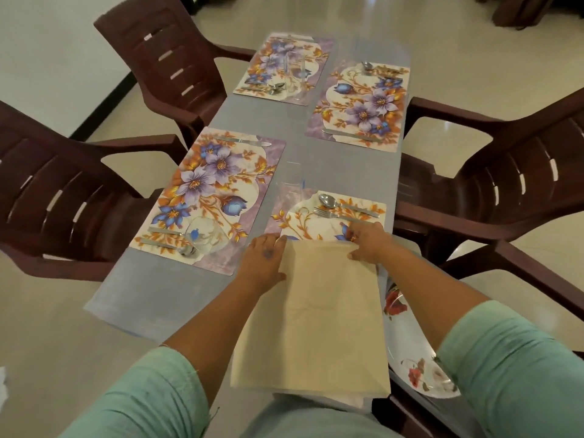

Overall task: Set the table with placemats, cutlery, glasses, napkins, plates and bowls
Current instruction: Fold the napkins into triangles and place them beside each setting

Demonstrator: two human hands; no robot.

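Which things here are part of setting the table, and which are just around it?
Part of the job:
beige napkin, held by left hand and right hand
four floral placemats
spoon and fork
glass
flowered plate

Just around:
brown plastic chairs
grey table

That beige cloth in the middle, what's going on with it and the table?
A person is setting a table for four. Both hands hold the far corners of a beige napkin, left hand and right hand, over the nearest right placemat. Four floral placemats already carry cutlery, such as a spoon and fork. Clear glasses stand by some places. A flowered plate waits at the right edge.
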